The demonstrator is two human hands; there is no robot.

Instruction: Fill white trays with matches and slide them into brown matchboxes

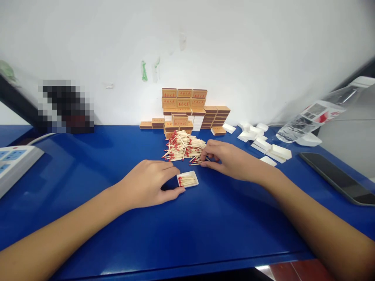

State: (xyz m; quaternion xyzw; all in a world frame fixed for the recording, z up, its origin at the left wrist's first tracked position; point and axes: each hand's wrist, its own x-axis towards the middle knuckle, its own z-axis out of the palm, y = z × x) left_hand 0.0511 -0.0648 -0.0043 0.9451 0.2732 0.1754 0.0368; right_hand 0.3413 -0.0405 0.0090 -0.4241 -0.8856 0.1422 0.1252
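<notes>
A small white matchbox tray (188, 185) lies on the blue table, partly filled with red-tipped matches. My left hand (154, 181) grips its left end, thumb at the near side and fingers at the far side. Behind the tray rises a loose heap of matches (186, 146), red heads mostly toward the left. At the heap's right edge, my right hand (221, 156) has thumb and fingers closed around the ends of a few matches; how many is hidden by the fingers.
Stacked matchboxes (184, 103) stand against the wall behind the heap. White trays (258, 136) lie scattered at the right, beside a tilted plastic bottle (315, 113) and a phone (336, 177). At the far left sits a white device (17, 164) with blue panels.
</notes>
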